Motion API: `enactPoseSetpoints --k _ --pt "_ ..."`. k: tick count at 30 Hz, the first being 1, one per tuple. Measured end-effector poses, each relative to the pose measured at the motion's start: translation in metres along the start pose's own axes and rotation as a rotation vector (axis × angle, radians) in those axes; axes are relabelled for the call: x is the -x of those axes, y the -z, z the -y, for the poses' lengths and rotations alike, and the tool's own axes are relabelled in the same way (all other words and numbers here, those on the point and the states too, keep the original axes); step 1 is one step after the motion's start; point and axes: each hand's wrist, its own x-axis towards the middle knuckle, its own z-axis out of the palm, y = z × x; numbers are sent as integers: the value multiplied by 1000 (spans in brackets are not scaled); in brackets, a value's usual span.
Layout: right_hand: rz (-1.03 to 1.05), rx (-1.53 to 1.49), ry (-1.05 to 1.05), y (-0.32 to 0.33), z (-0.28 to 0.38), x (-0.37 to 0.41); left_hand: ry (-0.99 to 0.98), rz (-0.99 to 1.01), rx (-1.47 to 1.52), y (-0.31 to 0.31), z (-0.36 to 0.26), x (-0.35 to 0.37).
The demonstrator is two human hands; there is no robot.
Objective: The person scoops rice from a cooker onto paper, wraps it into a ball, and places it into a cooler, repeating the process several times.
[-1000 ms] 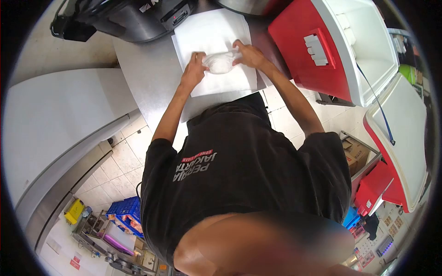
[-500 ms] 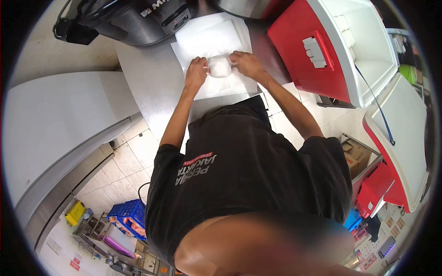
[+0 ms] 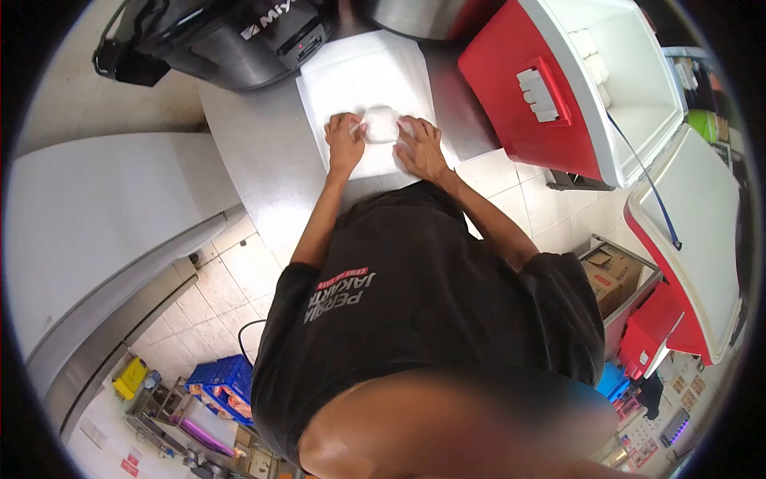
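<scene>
A small round white bundle (image 3: 381, 124) lies on a white paper sheet (image 3: 367, 76) spread on a steel table (image 3: 259, 152). My left hand (image 3: 345, 144) grips the bundle's left side with its fingertips. My right hand (image 3: 420, 148) presses against the bundle's right side, fingers curled over the wrap edge and the palm low on the paper. Both hands are close together near the sheet's front edge. What is inside the bundle cannot be seen.
A black rice cooker (image 3: 239, 36) stands behind the sheet at the left. An open red cooler box (image 3: 550, 104) with a white inside sits to the right, its lid (image 3: 694, 231) hanging beyond. A white counter (image 3: 96, 215) runs along the left. A blue crate (image 3: 223, 377) is on the tiled floor.
The bundle went from a loose flat wrap to a tight ball. Both hands drew in toward my body and closed around it near the sheet's front edge.
</scene>
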Motion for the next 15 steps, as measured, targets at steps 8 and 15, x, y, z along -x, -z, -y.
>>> enactPoseSetpoints --k 8,15 --pt "229 -950 -493 26 0 -43 667 193 960 23 -38 -15" --pt "388 -1288 -618 50 17 -74 554 239 1133 31 -43 -26"
